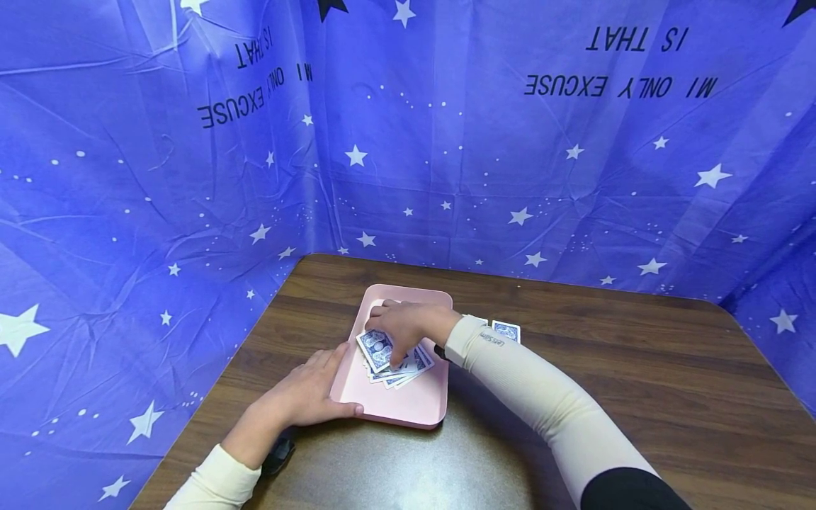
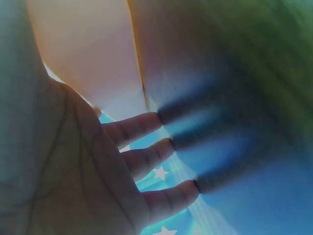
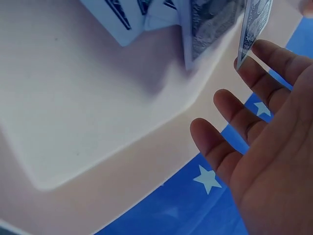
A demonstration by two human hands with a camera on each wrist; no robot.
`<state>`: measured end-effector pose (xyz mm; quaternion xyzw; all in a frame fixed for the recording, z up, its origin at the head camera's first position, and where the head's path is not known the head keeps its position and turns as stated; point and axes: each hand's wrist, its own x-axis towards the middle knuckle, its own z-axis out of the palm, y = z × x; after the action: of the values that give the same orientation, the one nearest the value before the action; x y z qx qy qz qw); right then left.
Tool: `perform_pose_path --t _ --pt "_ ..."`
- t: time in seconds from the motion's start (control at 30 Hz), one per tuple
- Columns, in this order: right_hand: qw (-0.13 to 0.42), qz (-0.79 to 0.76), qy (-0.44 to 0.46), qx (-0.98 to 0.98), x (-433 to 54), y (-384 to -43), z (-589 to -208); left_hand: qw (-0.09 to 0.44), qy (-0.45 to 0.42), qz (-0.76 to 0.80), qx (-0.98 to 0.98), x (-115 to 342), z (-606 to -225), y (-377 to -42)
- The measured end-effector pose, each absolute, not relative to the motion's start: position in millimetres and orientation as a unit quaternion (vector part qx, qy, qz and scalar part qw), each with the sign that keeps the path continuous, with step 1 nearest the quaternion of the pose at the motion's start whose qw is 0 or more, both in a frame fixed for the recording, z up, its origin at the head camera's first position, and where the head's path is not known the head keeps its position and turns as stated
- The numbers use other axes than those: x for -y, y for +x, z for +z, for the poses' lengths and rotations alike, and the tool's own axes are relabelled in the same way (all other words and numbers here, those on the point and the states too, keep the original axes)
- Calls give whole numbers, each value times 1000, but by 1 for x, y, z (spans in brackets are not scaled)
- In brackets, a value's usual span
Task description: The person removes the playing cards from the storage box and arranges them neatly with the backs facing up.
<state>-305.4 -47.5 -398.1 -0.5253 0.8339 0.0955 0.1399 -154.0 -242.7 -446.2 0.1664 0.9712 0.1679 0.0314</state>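
Note:
A pink tray lies on the table with a loose, fanned pile of blue-backed playing cards inside. My right hand reaches over the tray from the right and pinches a playing card above the pile. In the right wrist view, that card stands on edge at the fingertips, and another tilted card is beside it. My left hand rests against the tray's near left corner, thumb at the front rim. Its fingers extend nearly straight in the left wrist view.
More blue-backed cards lie on the wooden table right of the tray, partly hidden behind my right forearm. A blue curtain with white stars stands along the table's back and left sides.

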Motion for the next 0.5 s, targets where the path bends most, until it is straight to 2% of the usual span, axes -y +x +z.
perform_pose_path --t 0.5 --pt "99 82 -550 -825 38 -297 -386 29 164 167 -972 242 -446 -154"
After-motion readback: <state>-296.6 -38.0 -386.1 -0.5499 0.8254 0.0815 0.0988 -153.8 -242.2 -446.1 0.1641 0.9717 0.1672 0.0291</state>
